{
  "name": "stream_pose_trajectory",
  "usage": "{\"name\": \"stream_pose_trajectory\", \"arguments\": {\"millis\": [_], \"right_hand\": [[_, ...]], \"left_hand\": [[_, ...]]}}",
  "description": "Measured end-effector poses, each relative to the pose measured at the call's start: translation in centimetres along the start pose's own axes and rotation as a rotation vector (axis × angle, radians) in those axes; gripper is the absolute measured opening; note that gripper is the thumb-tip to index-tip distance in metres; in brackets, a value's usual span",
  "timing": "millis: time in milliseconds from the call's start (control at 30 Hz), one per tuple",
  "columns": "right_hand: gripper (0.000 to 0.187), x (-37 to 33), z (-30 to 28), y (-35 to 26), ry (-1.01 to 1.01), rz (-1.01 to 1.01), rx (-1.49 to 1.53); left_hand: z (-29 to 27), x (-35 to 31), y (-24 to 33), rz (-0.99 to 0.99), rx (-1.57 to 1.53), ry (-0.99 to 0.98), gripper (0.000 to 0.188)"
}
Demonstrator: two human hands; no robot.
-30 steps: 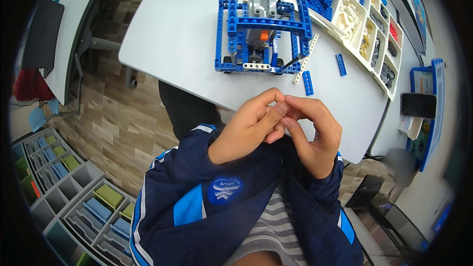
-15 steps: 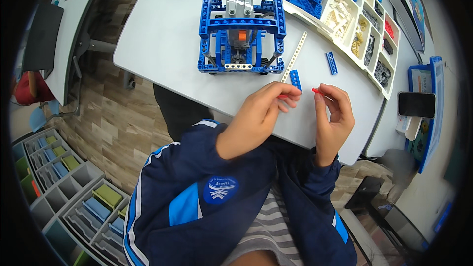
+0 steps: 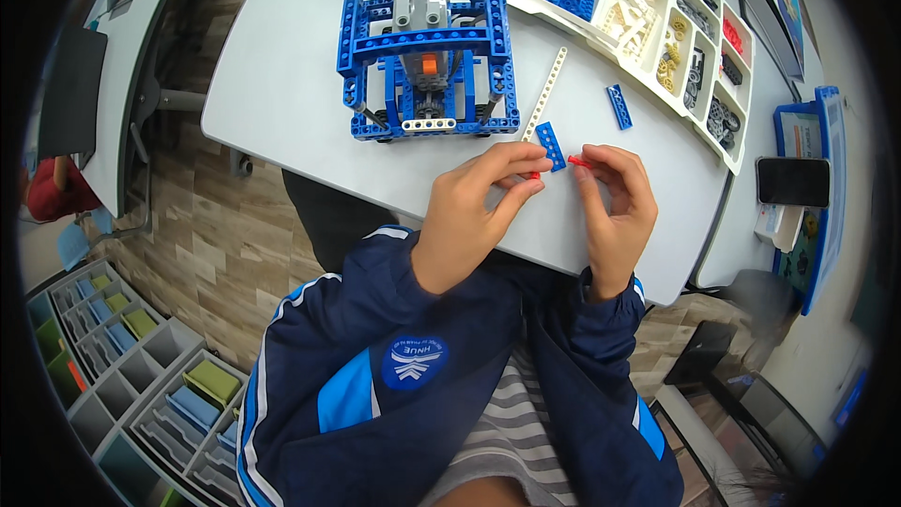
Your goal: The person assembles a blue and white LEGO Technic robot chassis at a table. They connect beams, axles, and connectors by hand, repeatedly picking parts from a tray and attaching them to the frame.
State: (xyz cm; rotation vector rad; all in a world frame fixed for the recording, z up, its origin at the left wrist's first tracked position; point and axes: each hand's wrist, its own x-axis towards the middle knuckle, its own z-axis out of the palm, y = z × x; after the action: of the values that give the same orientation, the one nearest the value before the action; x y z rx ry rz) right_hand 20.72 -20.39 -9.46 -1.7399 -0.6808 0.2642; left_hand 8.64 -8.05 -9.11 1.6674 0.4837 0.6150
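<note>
My left hand [image 3: 474, 211] pinches a short blue beam [image 3: 550, 146] with a small red pin at its lower end, just above the grey table [image 3: 282, 84]. My right hand [image 3: 615, 207] holds a small red pin [image 3: 578, 161] between thumb and forefinger, a little to the right of the beam. A blue frame model [image 3: 427, 42] with a grey motor block and an orange part stands on the table beyond my hands. A long white beam [image 3: 545, 94] lies beside the model.
A white sorting tray [image 3: 648, 14] with blue, white, yellow, black and red parts sits at the far right. A loose blue beam [image 3: 618, 106] lies near it. A dark phone [image 3: 793, 181] rests on the right. Shelving bins [image 3: 122, 357] stand on the floor at the lower left.
My hands have parted and moved from my lap up over the table edge. The left now holds the blue beam, the right a red pin. The model sits closer in view.
</note>
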Motion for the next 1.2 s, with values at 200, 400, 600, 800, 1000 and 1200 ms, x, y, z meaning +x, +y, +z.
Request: {"name": "stream_pose_trajectory", "arguments": {"millis": [200, 400, 600, 800, 1000, 1200], "right_hand": [[0.015, -0.4, -1.1, -1.1, -0.163, 0.292, 0.591], [0.014, -0.6, -1.7, -0.9, -0.169, 0.353, 0.556], [0.016, 0.3, -4.6, -0.9, -0.258, 0.403, 0.618], [0.014, 1.3, -6.8, -1.1, -0.310, 0.409, 0.561], [0.012, 2.3, -7.8, -0.8, -0.276, 0.301, 0.430], [0.011, 7.4, -12.3, -1.8, -0.235, 0.034, -0.022]], "left_hand": [[0.1, 0.0, 0.8, 0.041, 0.032, -0.018, 0.021], [1.7, 0.7, 0.3, 0.052, -0.174, -0.037, 0.019], [2.3, 2.4, 1.3, 0.249, 0.158, -0.171, 0.022], [3.8, 3.9, 2.8, 0.304, 0.188, -0.282, 0.024], [4.6, 5.0, 2.9, 0.320, 0.204, -0.318, 0.021], [6.0, 5.7, 2.3, 0.126, 0.145, -0.274, 0.020]]}}
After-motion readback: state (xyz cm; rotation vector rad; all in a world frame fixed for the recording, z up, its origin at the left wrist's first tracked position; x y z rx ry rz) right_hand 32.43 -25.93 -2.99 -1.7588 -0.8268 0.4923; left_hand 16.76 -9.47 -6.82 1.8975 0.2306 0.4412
